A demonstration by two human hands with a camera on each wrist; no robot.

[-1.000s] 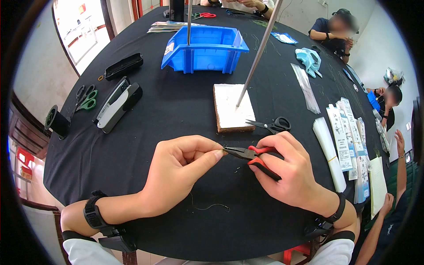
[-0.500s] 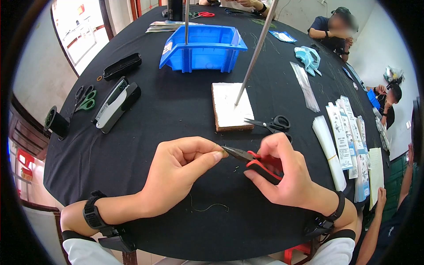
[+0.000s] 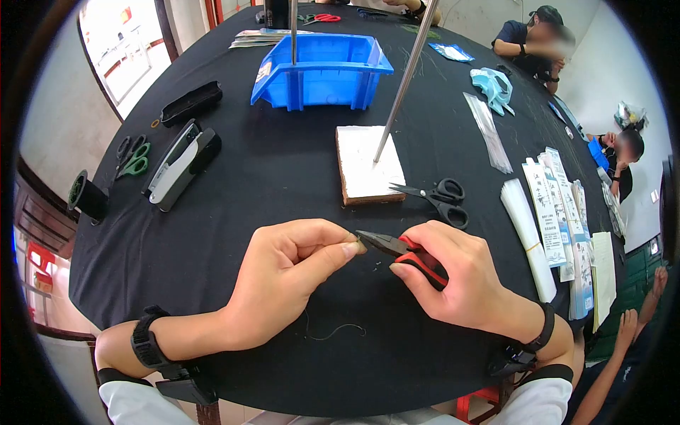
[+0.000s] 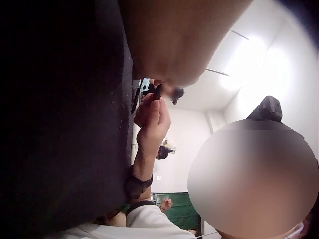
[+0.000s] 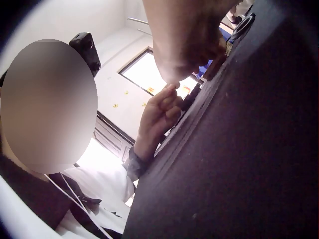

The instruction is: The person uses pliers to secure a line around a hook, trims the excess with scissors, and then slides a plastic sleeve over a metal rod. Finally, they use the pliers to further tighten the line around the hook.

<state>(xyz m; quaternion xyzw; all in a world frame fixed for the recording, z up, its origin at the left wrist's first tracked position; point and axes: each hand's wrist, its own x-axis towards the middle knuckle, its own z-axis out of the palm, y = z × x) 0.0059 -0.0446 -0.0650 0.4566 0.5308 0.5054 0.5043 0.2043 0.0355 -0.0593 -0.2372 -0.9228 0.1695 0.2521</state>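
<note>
In the head view, my left hand (image 3: 280, 283) pinches something tiny between thumb and forefinger; the fingertips hide most of it, and I cannot tell what it is. My right hand (image 3: 460, 276) grips needle-nose pliers (image 3: 386, 244) by their red and black handles. The pliers point left, their dark tips right at the left fingertips. On the black cloth below the hands lies a thin curled strand (image 3: 346, 326). The right wrist view shows the left hand (image 5: 159, 112) with its fingers curled in. In the left wrist view, the right hand (image 4: 153, 117) is bent round a dark handle.
Beyond the hands are black scissors (image 3: 446, 200) and a white-topped block (image 3: 358, 159) with a metal rod (image 3: 404, 85). A blue bin (image 3: 326, 81) stands farther back. At left are a stapler (image 3: 180, 166), green-handled scissors (image 3: 134, 159) and a spool (image 3: 88, 196); at right, printed packets (image 3: 544, 219).
The right fingers lifted and spread on the pliers' handles, then folded back down round them. The left hand keeps its pinch almost unmoved. The head view has tilted slightly.
</note>
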